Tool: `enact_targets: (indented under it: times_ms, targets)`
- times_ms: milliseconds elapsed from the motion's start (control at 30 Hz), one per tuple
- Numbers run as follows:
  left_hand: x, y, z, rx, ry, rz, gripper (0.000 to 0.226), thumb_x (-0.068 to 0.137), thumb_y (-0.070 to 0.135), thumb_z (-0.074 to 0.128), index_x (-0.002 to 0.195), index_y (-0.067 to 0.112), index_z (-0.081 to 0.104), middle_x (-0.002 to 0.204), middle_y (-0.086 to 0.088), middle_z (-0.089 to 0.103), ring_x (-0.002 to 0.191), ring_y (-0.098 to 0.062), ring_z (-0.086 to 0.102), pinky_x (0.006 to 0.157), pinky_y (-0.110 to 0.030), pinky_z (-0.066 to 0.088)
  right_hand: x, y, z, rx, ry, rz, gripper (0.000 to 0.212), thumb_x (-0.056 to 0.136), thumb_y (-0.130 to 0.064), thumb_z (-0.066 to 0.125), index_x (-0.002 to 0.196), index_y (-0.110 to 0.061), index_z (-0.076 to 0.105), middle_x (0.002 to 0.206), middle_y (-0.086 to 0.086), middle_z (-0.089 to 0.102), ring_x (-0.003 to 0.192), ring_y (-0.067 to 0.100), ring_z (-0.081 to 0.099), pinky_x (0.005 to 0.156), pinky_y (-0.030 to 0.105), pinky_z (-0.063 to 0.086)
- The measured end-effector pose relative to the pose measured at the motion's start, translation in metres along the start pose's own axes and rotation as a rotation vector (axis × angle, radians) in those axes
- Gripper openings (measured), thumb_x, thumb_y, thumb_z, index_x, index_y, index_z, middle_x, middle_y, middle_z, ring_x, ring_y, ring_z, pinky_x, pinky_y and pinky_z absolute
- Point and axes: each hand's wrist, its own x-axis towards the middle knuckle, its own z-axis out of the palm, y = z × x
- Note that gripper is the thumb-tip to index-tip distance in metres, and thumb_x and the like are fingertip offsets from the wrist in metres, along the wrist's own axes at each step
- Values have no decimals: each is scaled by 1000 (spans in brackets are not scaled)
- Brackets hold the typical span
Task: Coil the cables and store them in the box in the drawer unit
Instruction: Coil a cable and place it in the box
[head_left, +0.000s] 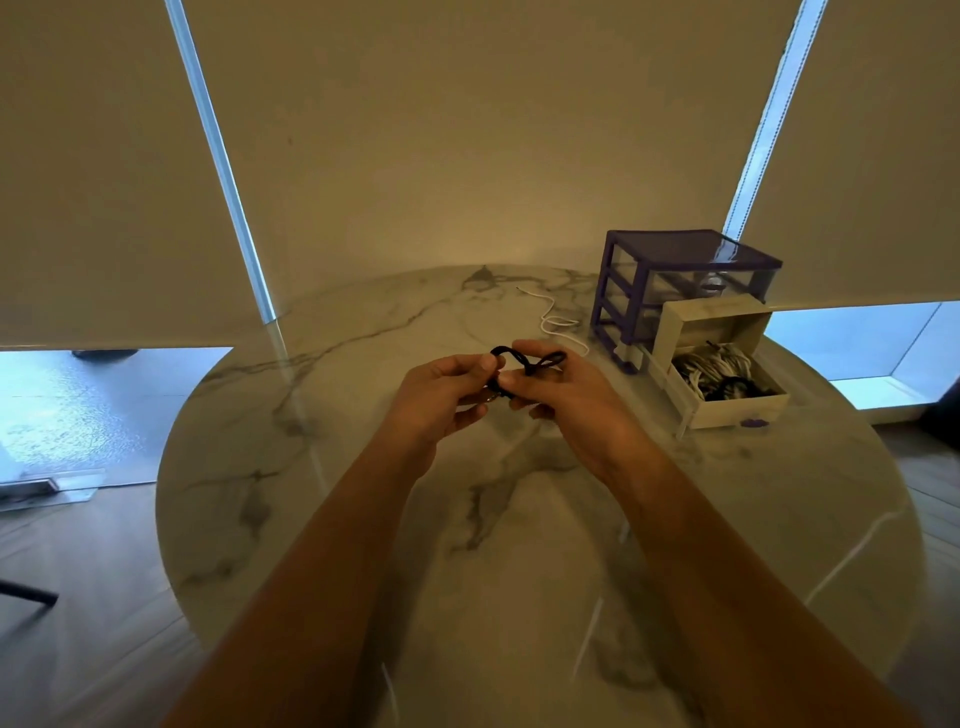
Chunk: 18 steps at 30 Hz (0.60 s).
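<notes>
Marble-patterned round table, roller blinds behind, daylight showing under them at both sides; wooden floor around.

Both hands raised together over table centre, nearly touching; left hand pinching one side of a short black cable, right hand pinching the other; two small loops standing up between the thumbs; coil only partly formed, ends hidden among the fingers.

Purple-framed drawer unit standing at right rear; bottom drawer pulled out toward the camera, carrying a white box lying open, already holding coiled white cables plus something dark; white cable lying loose on the table, just left of the unit, uncoiled.

Risks, judging from this:
- loops springing open if either pinch relaxes; stiff short cable, small coil, little friction holding it;
- coil unwinding during the carry to the box unless held across all turns with one hand;
- snagging on cables already in the box when dropping in; contents looking fairly full near the front;
- drawer protruding far out; pressing down on the box possibly tipping it or dragging the light unit;
- reaching right possibly sweeping the loose white cable off position.
</notes>
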Motion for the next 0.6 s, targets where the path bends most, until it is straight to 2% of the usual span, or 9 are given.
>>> enact_targets:
  times_ms: [133, 233, 300, 400, 600]
  targets:
    - [1, -2, 0, 9, 12, 24, 13, 92, 27, 62, 97, 19, 72, 87, 5, 71, 80, -6, 65, 64, -16, 50, 1, 2, 6, 148, 8, 7, 54, 78, 6, 71, 125, -11, 52, 101, 14, 67, 86, 24, 68, 76, 34, 58]
    - [3, -2, -2, -24, 58, 21, 15, 92, 27, 62, 101, 20, 71, 91, 7, 70, 85, -7, 63, 64, -17, 49, 0, 1, 8, 34, 10, 56, 61, 74, 10, 72, 126, -15, 50, 110, 14, 60, 85, 25, 67, 68, 30, 59]
    - [4, -1, -5, -81, 106, 21, 14, 92, 27, 62, 100, 20, 71, 89, 8, 69, 84, -7, 62, 64, -16, 49, -3, 1, 10, -89, -20, 120, 63, 74, 10, 73, 126, -15, 49, 107, 12, 57, 74, 22, 64, 58, 24, 57]
    - [6, 1, -9, -148, 180, 35, 9, 92, 26, 62, 93, 22, 70, 86, 9, 69, 81, -6, 61, 67, -18, 48, -3, 1, 11, -222, -84, 170, 52, 77, 11, 69, 123, -10, 54, 97, 14, 61, 63, 16, 58, 51, 20, 53]
    - [8, 1, -13, -199, 276, 78, 13, 91, 27, 64, 98, 18, 70, 84, 9, 70, 78, -4, 63, 68, -17, 49, 1, 5, 2, -473, -78, 186, 31, 79, 7, 67, 104, -11, 70, 82, 5, 63, 64, 12, 56, 62, 24, 53]
